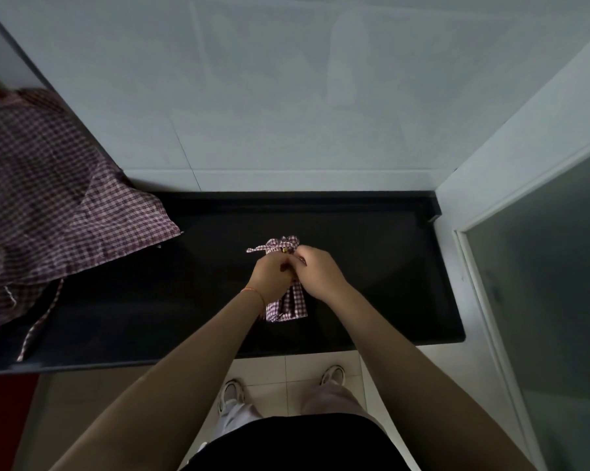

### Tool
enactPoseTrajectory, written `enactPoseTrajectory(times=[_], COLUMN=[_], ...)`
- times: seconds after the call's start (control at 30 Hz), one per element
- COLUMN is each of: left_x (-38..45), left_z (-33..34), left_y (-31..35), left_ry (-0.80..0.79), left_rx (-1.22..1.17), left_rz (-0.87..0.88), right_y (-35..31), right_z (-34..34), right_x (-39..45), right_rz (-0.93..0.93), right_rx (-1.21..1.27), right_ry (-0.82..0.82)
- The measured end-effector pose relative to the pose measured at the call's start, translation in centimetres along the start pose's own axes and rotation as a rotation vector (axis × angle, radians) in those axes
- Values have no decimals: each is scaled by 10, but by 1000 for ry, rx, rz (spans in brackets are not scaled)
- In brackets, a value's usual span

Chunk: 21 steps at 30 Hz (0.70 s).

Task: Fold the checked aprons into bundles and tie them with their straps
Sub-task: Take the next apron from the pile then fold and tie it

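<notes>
We are tying the folded apron bundle (286, 302) in the middle of the black bench (371, 266) — our left hand (274, 278) and right hand (319, 273) each pinch a strap (257, 249) in a tight grip over it. Next we should pull the knot snug. More loose checked aprons (55, 198) lie heaped at the left — pale tiled walls stand around.

A small bundle (286, 305) of maroon-and-white checked apron lies mid-worktop, straps knotted at its far end. A loose checked apron (48, 185) sprawls unfolded at the left.
</notes>
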<state>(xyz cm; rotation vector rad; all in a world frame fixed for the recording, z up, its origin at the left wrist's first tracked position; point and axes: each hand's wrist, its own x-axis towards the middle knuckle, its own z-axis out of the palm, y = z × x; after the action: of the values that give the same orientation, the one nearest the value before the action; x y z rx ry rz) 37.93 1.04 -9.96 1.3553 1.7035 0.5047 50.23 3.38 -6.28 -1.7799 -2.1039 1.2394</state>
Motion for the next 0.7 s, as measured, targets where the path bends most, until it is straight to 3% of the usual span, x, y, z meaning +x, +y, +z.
enactPoseTrajectory(times=[0.1,0.27,0.37,0.57,0.7], left_x=[1,-1,1,0,1], left_z=[-1,-6,-10,-16,-21], left_y=[2,5,3,0,4], left_ry=[-9,-71,-137,-116,-99], left_rx=[76,-48,-58,-71,-84], left_rz=[-6,-42,-26,-79,-102], right_y=[-4,-7,3,17,27], right_z=[-4,-12,-10,-7,-6], right_x=[0,-1,0,0,-8], right_rz=[-55,-118,-103,-12,9], right_rx=[-44,131,-31,-174,-163], right_ry=[39,69,-53,34,-28])
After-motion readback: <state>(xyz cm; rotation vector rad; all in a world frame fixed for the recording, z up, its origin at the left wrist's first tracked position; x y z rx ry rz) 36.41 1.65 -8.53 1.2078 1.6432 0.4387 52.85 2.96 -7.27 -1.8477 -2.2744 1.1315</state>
